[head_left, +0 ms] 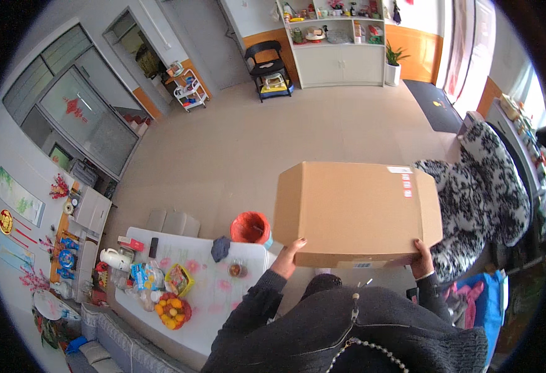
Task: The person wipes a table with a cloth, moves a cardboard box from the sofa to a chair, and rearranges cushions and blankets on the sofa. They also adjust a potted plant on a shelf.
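Observation:
A large brown cardboard box [354, 211] is held up in front of my body, its broad face toward me and its flaps angled at both sides. Small red-and-white labels are stuck near its upper right corner. My left hand [289, 258] grips the lower left edge, thumb on the near side. At the lower right edge my right hand [421, 260] is closed on the box in the same way. The fingers of both hands are mostly hidden behind the cardboard.
Left of me stands a white floral table [210, 292] bearing a fruit bowl [172, 311], a kettle [116, 258] and a glass [237, 269]. A red-lined bin [251, 228] is beside it. A black-and-white covered seat [481, 199] is at right, near a blue container [488, 304].

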The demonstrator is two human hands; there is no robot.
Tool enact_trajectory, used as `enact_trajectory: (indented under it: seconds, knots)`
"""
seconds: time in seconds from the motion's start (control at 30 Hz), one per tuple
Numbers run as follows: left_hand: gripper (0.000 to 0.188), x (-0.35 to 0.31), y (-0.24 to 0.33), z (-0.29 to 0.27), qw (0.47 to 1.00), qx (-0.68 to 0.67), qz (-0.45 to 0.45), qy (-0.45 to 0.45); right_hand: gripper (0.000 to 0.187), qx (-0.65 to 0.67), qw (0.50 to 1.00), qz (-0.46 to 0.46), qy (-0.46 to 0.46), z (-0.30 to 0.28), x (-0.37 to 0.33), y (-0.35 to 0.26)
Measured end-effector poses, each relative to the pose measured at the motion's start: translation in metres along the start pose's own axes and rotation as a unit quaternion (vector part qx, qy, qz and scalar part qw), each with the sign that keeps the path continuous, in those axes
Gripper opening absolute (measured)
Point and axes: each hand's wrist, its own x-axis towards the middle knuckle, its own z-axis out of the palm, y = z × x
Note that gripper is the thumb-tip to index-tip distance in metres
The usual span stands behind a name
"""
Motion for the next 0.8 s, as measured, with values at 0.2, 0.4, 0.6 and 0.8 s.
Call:
enact_trajectory:
  seconds: [0.2,0.4,0.6,0.8]
  knots:
    - [0.057,0.1,0.067,-0.039,0.993,-0.043,0.059,0.097,0.061,-0.037,0.997,0.005,-0.067,0.117,0.156,-0.027]
    - [0.065,0.226,0.134,-0.055,0.998,-0.029,0.013,0.053,0.053,-0.031,0.999,0.008,-0.02,0.165,0.283,-0.05]
    - [0.061,0.369,0.184,-0.055,1.0,0.014,0.0,0.017,0.051,-0.024,1.0,-0.019,0.003,0.182,0.4,-0.075]
    - [0.067,0.5,0.246,-0.056,0.999,0.023,0.002,0.038,0.05,-0.025,0.999,0.008,-0.021,0.219,0.559,-0.1]
